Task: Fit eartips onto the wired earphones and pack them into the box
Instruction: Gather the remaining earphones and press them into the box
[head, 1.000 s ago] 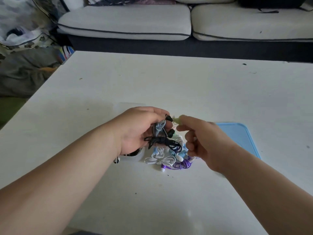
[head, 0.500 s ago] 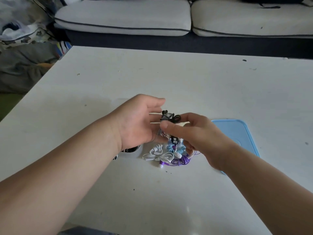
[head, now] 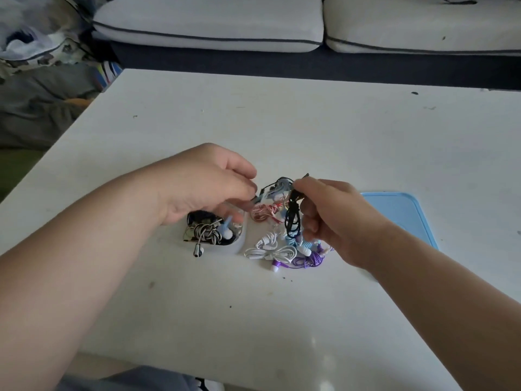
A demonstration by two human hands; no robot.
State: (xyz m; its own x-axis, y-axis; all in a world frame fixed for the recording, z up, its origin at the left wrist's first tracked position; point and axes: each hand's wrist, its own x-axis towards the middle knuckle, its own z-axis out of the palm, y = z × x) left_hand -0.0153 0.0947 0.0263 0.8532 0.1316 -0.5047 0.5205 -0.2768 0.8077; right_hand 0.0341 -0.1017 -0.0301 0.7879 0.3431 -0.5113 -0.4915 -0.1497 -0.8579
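Black coiled wired earphones (head: 291,218) hang upright, pinched by right hand (head: 332,218); left hand (head: 203,187) pinches their loose end; clear plastic box (head: 239,247) lies lower left, under left hand.

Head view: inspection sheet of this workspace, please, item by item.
Surface: white table, a few dark specks.
Job's things: black earphones held above a loose pile of coloured sets; clear box beside it holds a black-and-white set; blue lid at right.
Clutter: nothing seen.
Grips: left grip pinches one end of the black earphones; right grip holds their coil.
Cables: all bundled in coils.
Surroundings: sofa behind; fabric heap at left.
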